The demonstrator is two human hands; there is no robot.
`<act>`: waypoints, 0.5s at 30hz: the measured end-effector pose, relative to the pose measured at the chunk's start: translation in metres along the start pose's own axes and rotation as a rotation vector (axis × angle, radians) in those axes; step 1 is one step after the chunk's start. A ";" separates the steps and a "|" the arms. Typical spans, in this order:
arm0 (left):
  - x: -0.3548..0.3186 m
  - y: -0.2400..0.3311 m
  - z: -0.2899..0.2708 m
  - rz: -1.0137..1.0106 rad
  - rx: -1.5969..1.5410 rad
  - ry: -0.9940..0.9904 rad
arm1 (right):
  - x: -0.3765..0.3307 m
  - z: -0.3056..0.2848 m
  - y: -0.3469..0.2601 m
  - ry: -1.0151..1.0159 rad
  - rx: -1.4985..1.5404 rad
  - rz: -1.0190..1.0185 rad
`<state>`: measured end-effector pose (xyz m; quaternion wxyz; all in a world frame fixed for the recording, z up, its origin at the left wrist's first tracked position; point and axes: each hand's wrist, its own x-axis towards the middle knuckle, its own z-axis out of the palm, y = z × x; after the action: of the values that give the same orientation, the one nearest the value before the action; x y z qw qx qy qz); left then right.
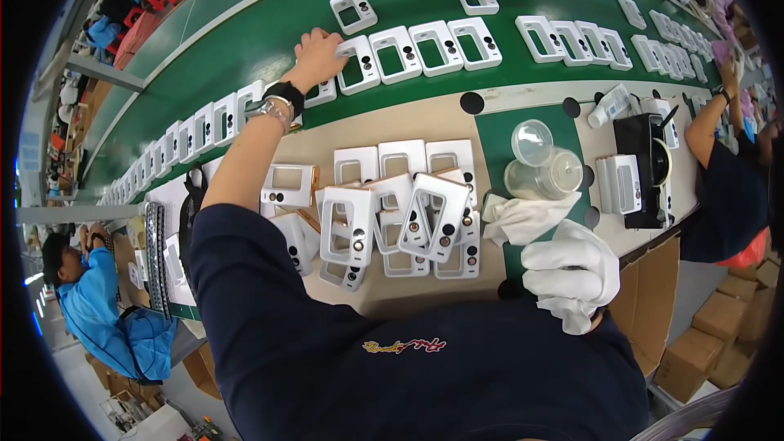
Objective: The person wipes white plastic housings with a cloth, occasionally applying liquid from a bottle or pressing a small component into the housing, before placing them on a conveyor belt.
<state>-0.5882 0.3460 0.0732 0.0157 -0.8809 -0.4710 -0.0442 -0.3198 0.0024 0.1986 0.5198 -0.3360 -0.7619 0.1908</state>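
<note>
My bare left hand (317, 59), with a watch and bracelet at the wrist, reaches over the green belt (269, 57). Its fingers bend over the top of a white plastic housing (324, 96), partly hidden beneath the hand. Right beside it stands another white housing (358, 67) in a row of similar ones. In a white glove, my right hand (572, 269) rests near the table's front edge with curled fingers; anything inside them is hidden. A crumpled white cloth (529, 219) lies just beyond it. A pile of white housings (346, 224) with large openings and round dark parts covers the middle of the table.
Clear plastic tubs (555, 173) stand right of the pile. Farther right are a white tube (609, 106) and a black holder (641, 167). Co-workers sit at left, in a blue jacket (114, 302), and at right, in a dark sleeve (723, 171). Cardboard boxes (710, 335) are stacked lower right.
</note>
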 end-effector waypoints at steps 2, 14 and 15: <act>-0.010 -0.003 -0.005 0.101 0.046 0.119 | -0.004 -0.005 -0.014 -0.054 -0.026 -0.046; -0.158 0.207 -0.177 -0.188 -1.684 0.186 | 0.021 0.039 -0.012 0.334 0.504 0.478; -0.169 0.211 -0.175 -0.243 -1.707 0.183 | 0.033 0.053 -0.004 0.067 0.208 0.285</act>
<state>-0.5171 0.0766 0.2347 -0.6178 -0.5282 -0.3644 -0.4545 -0.3771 0.0261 0.2024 0.5447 -0.3911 -0.6649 0.3289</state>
